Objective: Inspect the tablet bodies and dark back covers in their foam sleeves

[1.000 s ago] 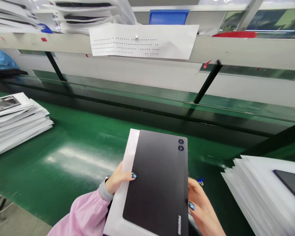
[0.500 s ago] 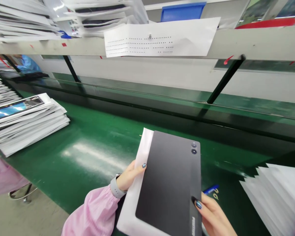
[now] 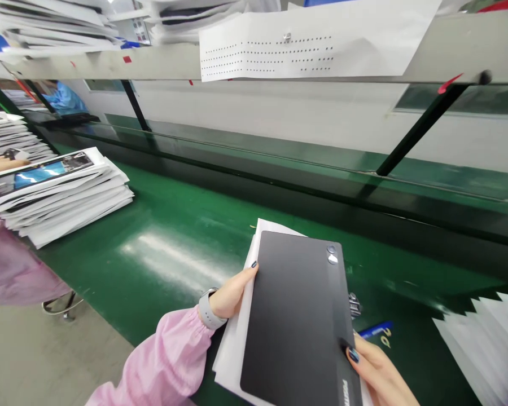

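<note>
Seen from the head camera, you hold a dark tablet [image 3: 298, 321] at the near side of a green surface [image 3: 173, 225], its back turned up, two round lenses at the far right corner and pale lettering at the near right. Your left hand's grip [image 3: 231, 296] is clamped on the tablet's left edge, thumb on top, together with white sheets [image 3: 232, 361] that lie beneath and jut out to the left; a gray watch [image 3: 211, 310] circles that wrist above a pink sleeve [image 3: 169, 355]. Your right hand's grip [image 3: 379, 363] is closed on the near part of the right edge, thumb on top, fingers hidden below. Whether the bundle touches the surface cannot be told.

Just right of the tablet lie a blue pen-like item [image 3: 376, 329] and yellowish loops [image 3: 385, 338]. A white stack [image 3: 482, 338] stands at the near right. To the left sits a stack with a printed picture on top [image 3: 76, 197], a co-worker's hand [image 3: 2, 164] at its left end and pink clothing [image 3: 17, 265] on its near side. On the far side, a dotted paper [image 3: 313, 48] hangs from a shelf [image 3: 165, 62]; far left, a person in blue [image 3: 68, 100] is partly visible.
</note>
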The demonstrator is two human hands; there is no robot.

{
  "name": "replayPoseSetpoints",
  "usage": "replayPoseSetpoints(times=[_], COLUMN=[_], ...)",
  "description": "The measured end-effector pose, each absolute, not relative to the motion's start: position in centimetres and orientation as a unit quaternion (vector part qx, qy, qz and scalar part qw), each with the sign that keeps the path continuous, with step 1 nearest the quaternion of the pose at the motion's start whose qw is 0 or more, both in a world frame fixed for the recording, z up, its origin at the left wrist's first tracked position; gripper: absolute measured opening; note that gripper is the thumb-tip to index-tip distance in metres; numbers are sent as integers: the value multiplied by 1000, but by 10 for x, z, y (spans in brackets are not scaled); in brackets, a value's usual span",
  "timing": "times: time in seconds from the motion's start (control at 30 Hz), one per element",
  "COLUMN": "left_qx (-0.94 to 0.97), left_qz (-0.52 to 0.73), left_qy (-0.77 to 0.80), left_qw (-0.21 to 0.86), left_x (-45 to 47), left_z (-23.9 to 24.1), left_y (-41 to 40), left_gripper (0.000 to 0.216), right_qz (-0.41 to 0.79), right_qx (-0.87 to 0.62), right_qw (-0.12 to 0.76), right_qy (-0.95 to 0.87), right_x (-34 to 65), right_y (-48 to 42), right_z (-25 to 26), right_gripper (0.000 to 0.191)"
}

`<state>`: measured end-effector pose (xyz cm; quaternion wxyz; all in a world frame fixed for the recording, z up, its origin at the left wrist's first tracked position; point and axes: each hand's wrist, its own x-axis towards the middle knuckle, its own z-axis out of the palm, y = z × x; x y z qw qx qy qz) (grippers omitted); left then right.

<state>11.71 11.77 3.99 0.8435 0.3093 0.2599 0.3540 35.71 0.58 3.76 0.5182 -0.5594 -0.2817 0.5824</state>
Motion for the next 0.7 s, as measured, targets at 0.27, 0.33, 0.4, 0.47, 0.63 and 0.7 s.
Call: replayPoseSetpoints(times=[0.27, 0.33, 0.4, 0.47, 0.63, 0.7], left_qx=[331, 320, 303, 287, 249, 231], left_qz=[343, 343, 342, 346, 345, 339], left_qy=[248, 273, 302, 328, 356, 360], left_qw=[843, 840, 837, 831, 832, 838], left_x=[115, 115, 115, 115, 113, 112], left_z=[44, 45, 46, 47, 45, 44], left_y=[118, 119, 120, 122, 127, 129], left_gripper=[39, 38, 38, 33, 21, 16], right_qz=[629, 631, 634, 627, 583, 576], right_qx=[-519, -522, -519, -511, -518, -519], right_qw=[536, 522, 512, 517, 538, 543], right_qy=[-219, -238, -259, -280, -320, -321], right_x=[356, 354, 352, 351, 354, 354], right_y=[8, 10, 12, 15, 14, 12], right_z=[41, 44, 47, 48, 52, 55], right_gripper=[26, 26, 30, 32, 33, 30])
